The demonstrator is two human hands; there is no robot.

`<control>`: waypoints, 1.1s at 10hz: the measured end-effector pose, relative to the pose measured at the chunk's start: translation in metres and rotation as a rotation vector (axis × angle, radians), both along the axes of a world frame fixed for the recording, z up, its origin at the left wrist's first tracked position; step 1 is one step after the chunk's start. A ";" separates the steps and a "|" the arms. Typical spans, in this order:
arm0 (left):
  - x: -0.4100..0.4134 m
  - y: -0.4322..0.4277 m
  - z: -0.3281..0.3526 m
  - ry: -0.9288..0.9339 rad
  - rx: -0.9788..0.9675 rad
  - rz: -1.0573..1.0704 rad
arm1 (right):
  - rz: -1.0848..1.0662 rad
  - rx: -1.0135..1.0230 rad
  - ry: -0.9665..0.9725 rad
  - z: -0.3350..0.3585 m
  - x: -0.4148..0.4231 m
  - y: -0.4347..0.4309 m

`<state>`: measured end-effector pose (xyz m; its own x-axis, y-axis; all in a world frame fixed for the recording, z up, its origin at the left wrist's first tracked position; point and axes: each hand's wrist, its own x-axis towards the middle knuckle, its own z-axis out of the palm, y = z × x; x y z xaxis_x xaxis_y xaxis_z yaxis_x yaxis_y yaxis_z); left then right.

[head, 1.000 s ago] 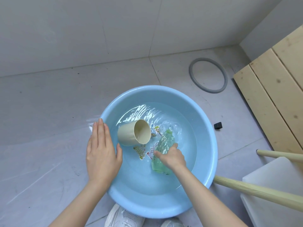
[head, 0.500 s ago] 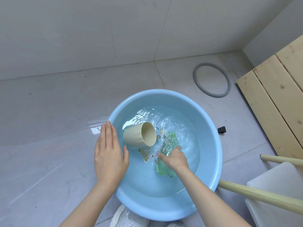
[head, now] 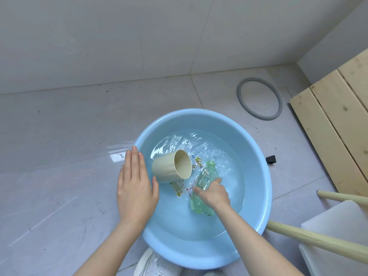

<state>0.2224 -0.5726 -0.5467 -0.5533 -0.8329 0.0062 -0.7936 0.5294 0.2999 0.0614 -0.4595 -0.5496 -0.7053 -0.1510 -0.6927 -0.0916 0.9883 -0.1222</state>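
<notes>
Head view. Grips translucent green plastic bottle (head: 205, 176) with right hand (head: 214, 194), fingers curled round its middle. Holds it on its side, partly under rippling water in round light-blue plastic basin (head: 189, 250). Rests left hand (head: 136, 188) flat over basin's left rim, fingers straight and together, gripping nothing. Beige plastic cup (head: 169, 169) on its side in the water, mouth toward bottle, just beside left thumb; contact unclear. Grey rubber ring (head: 240, 96) on floor beyond basin; small black cube (head: 270, 159) right of rim.

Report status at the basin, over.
Right hand grips green bottle, under water in blue basin. Left hand flat, fingers straight, at the rim. Beige cup on its side, close beside bottle.
</notes>
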 end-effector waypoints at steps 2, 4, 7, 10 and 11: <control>0.000 0.000 -0.001 0.001 -0.002 0.000 | -0.013 -0.008 -0.003 -0.001 0.000 -0.001; 0.000 0.000 0.000 0.007 -0.005 0.008 | -0.013 -0.008 -0.003 -0.001 0.000 0.000; 0.000 0.000 0.000 0.004 -0.006 0.008 | -0.016 -0.018 -0.009 -0.001 0.000 0.000; 0.000 0.000 -0.001 -0.006 -0.017 0.004 | -0.016 -0.017 -0.004 -0.001 0.000 0.000; 0.000 0.000 -0.001 -0.007 -0.018 0.003 | -0.015 -0.015 -0.007 0.000 0.000 -0.001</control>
